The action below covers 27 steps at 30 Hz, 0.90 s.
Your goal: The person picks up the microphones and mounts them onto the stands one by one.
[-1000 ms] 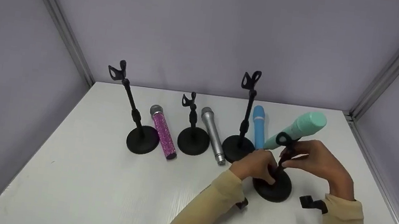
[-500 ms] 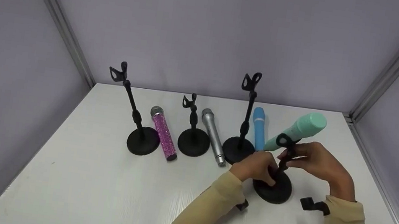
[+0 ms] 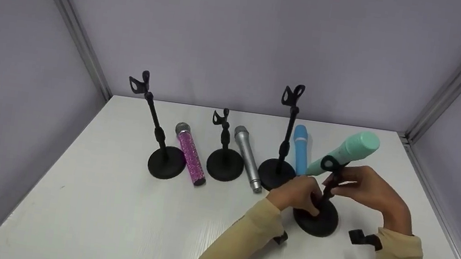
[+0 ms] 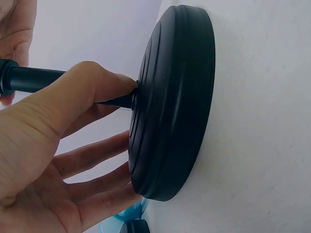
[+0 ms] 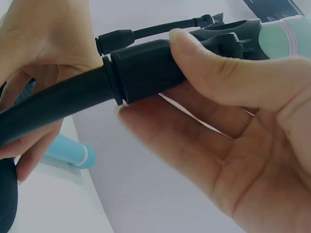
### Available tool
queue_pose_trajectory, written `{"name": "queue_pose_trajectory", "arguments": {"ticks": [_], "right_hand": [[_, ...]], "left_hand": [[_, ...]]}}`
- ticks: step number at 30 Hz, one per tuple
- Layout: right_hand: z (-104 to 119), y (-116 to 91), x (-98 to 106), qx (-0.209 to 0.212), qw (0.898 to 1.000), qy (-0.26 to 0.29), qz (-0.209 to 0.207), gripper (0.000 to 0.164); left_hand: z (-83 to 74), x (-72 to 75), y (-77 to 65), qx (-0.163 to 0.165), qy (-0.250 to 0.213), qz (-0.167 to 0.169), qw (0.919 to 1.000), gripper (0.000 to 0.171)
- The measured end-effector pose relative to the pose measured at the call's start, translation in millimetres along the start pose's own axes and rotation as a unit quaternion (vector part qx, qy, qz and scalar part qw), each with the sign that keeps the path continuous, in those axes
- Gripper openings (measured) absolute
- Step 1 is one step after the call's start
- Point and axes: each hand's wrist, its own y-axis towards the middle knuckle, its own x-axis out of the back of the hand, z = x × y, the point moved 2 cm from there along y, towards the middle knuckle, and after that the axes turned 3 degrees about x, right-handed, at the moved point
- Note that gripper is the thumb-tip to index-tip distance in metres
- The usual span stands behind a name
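A black desktop microphone stand [image 3: 315,224] at the right carries a mint-green microphone [image 3: 355,147] in its clip, slanting up to the right. My left hand [image 3: 298,193] pinches the foot of its pole; the left wrist view shows the thumb at the pole and the other fingertips along the round base [image 4: 177,102]. Higher up, my right hand [image 3: 367,187] holds the pole's thick collar [image 5: 146,70] between thumb and fingers, just below the clip. Part of the base and pole is hidden behind my left hand in the head view.
Three more black stands, at left [image 3: 166,163], middle [image 3: 225,165] and right of middle [image 3: 274,174], have bare clips. Beside them lie a pink glitter microphone [image 3: 191,157], a silver microphone [image 3: 249,158] and a blue microphone [image 3: 301,150]. Panels [image 3: 242,37] border the white table [image 3: 111,221].
The fingers of my right hand have shifted slightly on the pole. My left hand stays at its foot, and the head view has moved a little.
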Motion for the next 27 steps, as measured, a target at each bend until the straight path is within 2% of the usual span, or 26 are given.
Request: {"name": "queue_pose_trajectory", "arguments": {"ticks": [9,27], "right_hand": [[-1.1,1.1,-0.1,0.013,0.999,-0.031,-0.025,0.016],[-1.7,2.9,-1.8,0.013,0.999,-0.021,-0.026,0.013]], "left_hand": [[-1.9,0.5,0.5,0.007,-0.009,0.01,0.9999,0.01],[-1.8,1.2,-0.9,0.013,-0.012,0.005,0.9998,0.012]]}}
